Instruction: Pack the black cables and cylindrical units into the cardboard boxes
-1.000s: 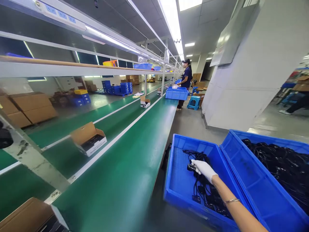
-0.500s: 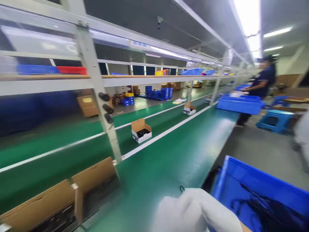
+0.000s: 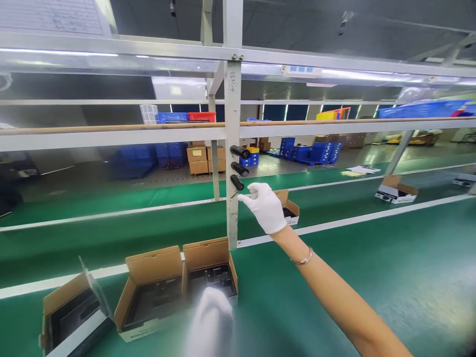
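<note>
My right hand (image 3: pixel 266 207), in a white glove, reaches up to the upright white post (image 3: pixel 233 109) in the middle of the view. Its thumb and forefinger are apart, just below the lowest of three black ribbed cylinders (image 3: pixel 237 182) that stick out from the post. I see nothing between those fingers. My left hand (image 3: pixel 211 325), also gloved in white, is smeared by motion at the bottom centre, and its fingers cannot be made out. It lies in front of an open cardboard box (image 3: pixel 206 243) with a black molded insert. Left of that stands a similar open box (image 3: pixel 154 260).
A third open box (image 3: pixel 67 292) with a raised flap stands at the lower left. Behind the post runs a green belt (image 3: pixel 334 206) carrying small boxes, one (image 3: pixel 397 191) at the right. A white-edged shelf (image 3: pixel 111 136) crosses above, with blue bins (image 3: pixel 420 110) on it.
The view has swung left, bringing the post and boxes towards the middle; the blue bin of black cords is out of view. My right arm now extends to the post, and my left hand has appeared.
</note>
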`<state>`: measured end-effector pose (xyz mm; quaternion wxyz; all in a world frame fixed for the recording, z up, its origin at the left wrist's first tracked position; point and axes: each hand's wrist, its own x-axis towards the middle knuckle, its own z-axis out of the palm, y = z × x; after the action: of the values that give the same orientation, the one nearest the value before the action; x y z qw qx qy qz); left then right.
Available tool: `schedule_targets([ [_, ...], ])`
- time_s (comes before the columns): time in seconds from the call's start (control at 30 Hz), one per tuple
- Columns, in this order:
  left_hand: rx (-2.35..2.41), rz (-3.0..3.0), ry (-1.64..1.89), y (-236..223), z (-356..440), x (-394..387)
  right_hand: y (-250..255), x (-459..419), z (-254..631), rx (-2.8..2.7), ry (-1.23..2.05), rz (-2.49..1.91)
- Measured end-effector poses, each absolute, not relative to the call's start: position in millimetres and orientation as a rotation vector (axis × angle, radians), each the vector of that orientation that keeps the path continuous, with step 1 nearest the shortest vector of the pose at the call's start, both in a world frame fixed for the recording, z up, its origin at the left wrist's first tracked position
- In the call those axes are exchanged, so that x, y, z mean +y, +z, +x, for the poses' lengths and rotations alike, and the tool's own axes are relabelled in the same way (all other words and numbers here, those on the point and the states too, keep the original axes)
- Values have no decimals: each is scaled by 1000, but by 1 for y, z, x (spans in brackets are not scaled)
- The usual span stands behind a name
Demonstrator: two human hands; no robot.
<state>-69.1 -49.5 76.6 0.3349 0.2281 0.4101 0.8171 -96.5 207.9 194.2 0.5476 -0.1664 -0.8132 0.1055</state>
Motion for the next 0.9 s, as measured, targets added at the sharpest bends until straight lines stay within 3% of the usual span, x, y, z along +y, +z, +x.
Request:
schedule_targets([
  [0.2, 864, 352, 2262, 65, -85, -30, 205, 225, -131, -1932, 61, -383],
  [0.4, 725, 272, 1990, 93, -99, -27, 212, 173, -77, -2059, 307, -312],
  [0.53, 612, 233, 1943, 87, -100, -16, 192, 109, -22, -2608, 534, 88],
  [0.9, 715, 233, 1856, 86, -77, -14, 167, 82, 3, -2869, 265, 224],
])
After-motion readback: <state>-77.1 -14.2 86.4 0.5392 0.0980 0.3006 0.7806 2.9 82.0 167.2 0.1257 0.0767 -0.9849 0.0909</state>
